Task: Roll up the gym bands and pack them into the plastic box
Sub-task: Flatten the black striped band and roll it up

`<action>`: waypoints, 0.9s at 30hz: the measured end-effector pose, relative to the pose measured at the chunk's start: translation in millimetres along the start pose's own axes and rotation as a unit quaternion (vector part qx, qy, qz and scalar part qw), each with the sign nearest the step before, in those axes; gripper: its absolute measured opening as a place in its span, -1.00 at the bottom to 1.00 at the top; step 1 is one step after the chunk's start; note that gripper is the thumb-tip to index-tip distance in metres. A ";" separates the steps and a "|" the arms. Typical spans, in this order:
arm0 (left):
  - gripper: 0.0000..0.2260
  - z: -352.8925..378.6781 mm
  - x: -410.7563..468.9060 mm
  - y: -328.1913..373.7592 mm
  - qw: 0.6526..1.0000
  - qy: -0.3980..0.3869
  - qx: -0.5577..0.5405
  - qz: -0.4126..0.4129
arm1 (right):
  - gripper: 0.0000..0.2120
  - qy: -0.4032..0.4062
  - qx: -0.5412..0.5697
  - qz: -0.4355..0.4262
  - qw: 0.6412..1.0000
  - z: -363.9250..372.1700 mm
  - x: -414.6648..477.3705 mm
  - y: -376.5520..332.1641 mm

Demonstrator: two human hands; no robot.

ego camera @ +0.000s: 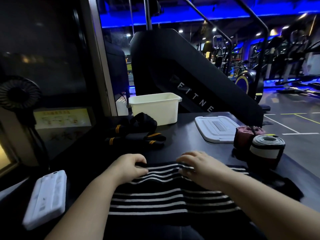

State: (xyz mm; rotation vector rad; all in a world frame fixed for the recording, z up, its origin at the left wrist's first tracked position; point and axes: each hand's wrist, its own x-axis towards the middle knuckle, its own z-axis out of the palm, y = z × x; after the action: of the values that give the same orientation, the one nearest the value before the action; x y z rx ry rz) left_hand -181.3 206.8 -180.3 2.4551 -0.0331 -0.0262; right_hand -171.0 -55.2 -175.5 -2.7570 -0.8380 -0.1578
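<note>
Both the left hand (130, 166) and right hand (195, 164) pinch the far end of a black-and-white striped band (162, 193) on the dark bench (181, 135); the open white plastic box (155, 108) stands beyond, well apart.

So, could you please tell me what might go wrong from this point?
1. The left hand and right hand pinch only the far end of the striped band. The roll is barely begun, so it could start crooked or loose.
2. The grey roll stands near the right edge of the table, close to the right forearm. A careless sweep might knock it off.
</note>
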 end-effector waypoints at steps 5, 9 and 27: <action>-0.90 -6.2 -1.3 -1.3 0.996 0.039 0.081 0.001 | -0.49 -0.041 -0.019 0.050 0.998 35.3 11.2 -8.3; -0.70 -16.5 -2.8 4.9 0.973 0.082 0.216 -0.026 | -0.48 -0.050 -0.022 0.052 0.997 37.5 11.4 -7.2; -0.81 -35.0 -13.3 -11.7 0.984 0.117 0.117 -0.064 | -0.55 -0.092 -0.028 0.032 0.995 38.7 12.3 -4.9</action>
State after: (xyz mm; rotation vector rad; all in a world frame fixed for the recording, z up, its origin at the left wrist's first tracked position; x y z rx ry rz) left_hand -193.4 238.5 -160.5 2.6752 0.2367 0.2213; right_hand -162.4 -34.2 -209.5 -2.8801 -0.7987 0.0884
